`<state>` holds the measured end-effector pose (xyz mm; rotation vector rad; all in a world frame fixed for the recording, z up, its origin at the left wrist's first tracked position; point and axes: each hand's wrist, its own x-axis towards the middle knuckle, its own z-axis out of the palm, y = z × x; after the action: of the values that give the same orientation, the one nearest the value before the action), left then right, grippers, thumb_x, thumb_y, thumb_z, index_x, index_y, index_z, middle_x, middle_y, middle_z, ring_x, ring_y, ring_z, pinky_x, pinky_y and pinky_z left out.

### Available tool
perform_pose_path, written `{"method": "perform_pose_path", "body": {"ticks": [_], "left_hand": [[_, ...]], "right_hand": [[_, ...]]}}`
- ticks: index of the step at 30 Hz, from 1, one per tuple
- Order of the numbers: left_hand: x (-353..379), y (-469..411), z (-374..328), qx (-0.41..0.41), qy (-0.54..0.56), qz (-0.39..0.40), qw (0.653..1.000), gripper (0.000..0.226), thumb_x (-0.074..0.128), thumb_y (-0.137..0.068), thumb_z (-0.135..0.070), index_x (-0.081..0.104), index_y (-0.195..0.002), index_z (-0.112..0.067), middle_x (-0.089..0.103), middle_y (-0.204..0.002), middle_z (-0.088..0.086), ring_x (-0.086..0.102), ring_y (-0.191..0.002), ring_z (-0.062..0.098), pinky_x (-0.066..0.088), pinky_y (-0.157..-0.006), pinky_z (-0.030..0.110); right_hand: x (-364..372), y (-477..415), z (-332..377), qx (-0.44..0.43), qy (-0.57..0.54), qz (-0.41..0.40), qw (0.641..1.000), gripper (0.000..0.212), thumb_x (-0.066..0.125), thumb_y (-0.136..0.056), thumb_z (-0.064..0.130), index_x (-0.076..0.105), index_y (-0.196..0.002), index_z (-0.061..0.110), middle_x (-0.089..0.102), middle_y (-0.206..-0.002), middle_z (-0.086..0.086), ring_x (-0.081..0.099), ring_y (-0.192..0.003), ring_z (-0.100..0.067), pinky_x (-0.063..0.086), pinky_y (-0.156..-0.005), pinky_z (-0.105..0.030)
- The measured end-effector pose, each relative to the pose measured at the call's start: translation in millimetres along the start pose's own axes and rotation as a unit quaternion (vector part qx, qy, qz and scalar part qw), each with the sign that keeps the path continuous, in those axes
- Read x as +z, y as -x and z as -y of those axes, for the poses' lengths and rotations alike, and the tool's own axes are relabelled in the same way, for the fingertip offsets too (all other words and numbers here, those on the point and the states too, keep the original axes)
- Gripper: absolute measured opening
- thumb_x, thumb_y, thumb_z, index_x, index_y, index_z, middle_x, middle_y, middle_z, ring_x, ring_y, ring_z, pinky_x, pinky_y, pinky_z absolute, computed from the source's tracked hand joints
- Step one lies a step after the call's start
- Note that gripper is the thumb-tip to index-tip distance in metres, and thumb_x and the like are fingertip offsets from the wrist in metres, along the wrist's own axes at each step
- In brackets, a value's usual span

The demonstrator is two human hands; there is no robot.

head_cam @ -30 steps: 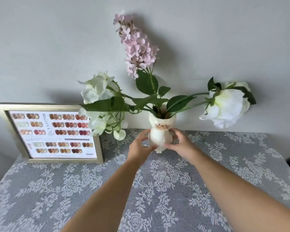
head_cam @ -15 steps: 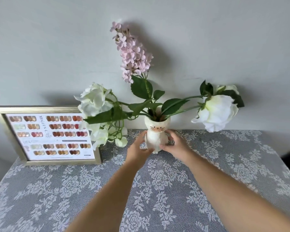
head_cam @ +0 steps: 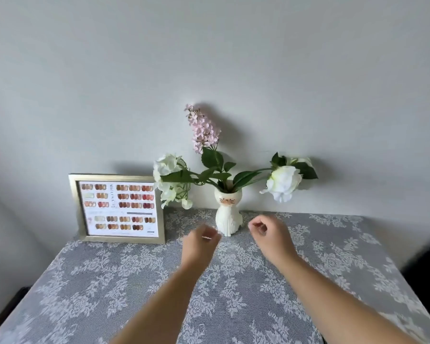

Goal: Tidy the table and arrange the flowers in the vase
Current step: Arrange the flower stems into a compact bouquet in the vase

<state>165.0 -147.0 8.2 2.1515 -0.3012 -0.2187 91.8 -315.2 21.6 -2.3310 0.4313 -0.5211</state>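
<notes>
I see both bare forearms reaching far across the scene. My left hand (head_cam: 202, 240) hangs loosely curled and empty; my right hand (head_cam: 271, 233) likewise, fingers bent inward, well apart from the left.

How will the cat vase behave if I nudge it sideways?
The cat vase is narrow-based and carries wide blooms, the white rose hanging far out, so it probably tips easily. It looks glazed, likely slippery and breakable.

White cat vase, pale blooms, grey lace

The vase (head_cam: 228, 214) is white with a peach snout and thin dark whiskers; it carries a pink spray (head_cam: 203, 129), white blooms (head_cam: 283, 182) and green leaves (head_cam: 243, 176). The tablecloth (head_cam: 109, 289) is grey with white floral lace; the frame (head_cam: 73, 204) is dull gold, filled with brown, red and beige swatches.
</notes>
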Motion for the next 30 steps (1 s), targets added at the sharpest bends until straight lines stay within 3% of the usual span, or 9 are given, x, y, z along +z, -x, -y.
{"method": "perform_pose_path", "body": {"ticks": [4,8,11,14,18,20,24,30], "left_hand": [[-23.5,18.5,-23.9,0.031,-0.006,-0.090,0.995,0.007,0.065,-0.084,-0.020,0.061,-0.078,-0.022,0.063,-0.074,-0.010,0.059,-0.068,0.004,0.044,-0.060,0.014],[-54.3,29.3,-45.8,0.074,0.003,-0.188,0.979,0.005,0.063,-0.083,-0.021,0.062,-0.079,-0.018,0.064,-0.067,-0.006,0.057,-0.058,0.010,0.045,-0.053,0.020],[-80.7,30.8,-62.1,0.105,-0.014,-0.275,0.955,0.012,0.060,-0.086,-0.024,0.058,-0.078,-0.015,0.055,-0.054,-0.003,0.047,-0.046,0.013,0.039,-0.045,0.026],[-103.9,23.8,-69.8,0.107,-0.037,-0.342,0.933,0.021,0.061,-0.085,-0.031,0.052,-0.087,-0.012,0.052,-0.063,0.000,0.048,-0.057,0.020,0.034,-0.052,0.030],[-119.0,5.3,-68.6,0.073,-0.049,-0.266,0.960,0.064,0.068,-0.074,-0.050,0.041,-0.120,-0.015,0.050,-0.116,0.007,0.052,-0.103,0.023,0.042,-0.077,0.031],[-120.3,-4.3,-67.3,0.051,-0.040,-0.208,0.976,0.073,0.071,-0.070,-0.052,0.039,-0.126,-0.018,0.043,-0.129,0.010,0.048,-0.116,0.027,0.043,-0.089,0.037],[-116.3,-20.2,-62.9,0.018,0.006,-0.149,0.989,0.064,0.074,-0.071,-0.043,0.049,-0.123,-0.015,0.050,-0.127,0.011,0.052,-0.111,0.028,0.046,-0.095,0.042],[-111.3,-29.3,-56.9,0.028,0.026,-0.190,0.981,0.034,0.071,-0.076,-0.028,0.066,-0.105,-0.013,0.062,-0.112,0.009,0.059,-0.092,0.023,0.050,-0.073,0.032]], "right_hand": [[-41.0,0.5,19.0,-0.054,0.021,-0.103,0.993,0.008,0.064,-0.083,0.022,0.064,-0.078,0.016,0.050,-0.063,0.013,0.047,-0.056,-0.002,0.033,-0.051,-0.017],[-80.7,-8.1,34.6,-0.065,0.028,-0.179,0.981,0.009,0.065,-0.081,0.023,0.065,-0.078,0.015,0.056,-0.068,0.006,0.050,-0.059,-0.014,0.033,-0.053,-0.024],[-95.5,-25.8,34.9,-0.012,0.040,-0.191,0.981,0.012,0.064,-0.080,0.027,0.063,-0.086,0.016,0.063,-0.085,0.001,0.056,-0.074,-0.020,0.038,-0.061,-0.027],[-100.7,-42.7,29.5,0.086,0.064,-0.166,0.980,0.024,0.064,-0.077,0.036,0.060,-0.095,0.019,0.064,-0.099,-0.004,0.058,-0.093,-0.030,0.048,-0.072,-0.034],[-97.2,-55.9,18.5,0.178,0.033,-0.128,0.975,0.034,0.064,-0.076,0.041,0.059,-0.099,0.017,0.063,-0.102,-0.009,0.057,-0.098,-0.034,0.048,-0.076,-0.036],[-92.1,-59.8,15.0,0.198,0.030,-0.092,0.975,0.035,0.062,-0.077,0.044,0.061,-0.098,0.016,0.065,-0.100,-0.010,0.059,-0.094,-0.033,0.044,-0.072,-0.032],[-79.0,-62.7,15.7,0.201,-0.015,-0.077,0.976,0.026,0.065,-0.079,0.041,0.064,-0.083,0.015,0.068,-0.090,-0.011,0.062,-0.085,-0.031,0.044,-0.069,-0.030],[-58.3,-71.0,17.8,0.221,-0.030,-0.155,0.962,0.039,0.065,-0.077,0.029,0.041,-0.050,0.015,0.062,-0.090,-0.023,0.053,-0.066,-0.029,0.033,-0.056,-0.026]]}}
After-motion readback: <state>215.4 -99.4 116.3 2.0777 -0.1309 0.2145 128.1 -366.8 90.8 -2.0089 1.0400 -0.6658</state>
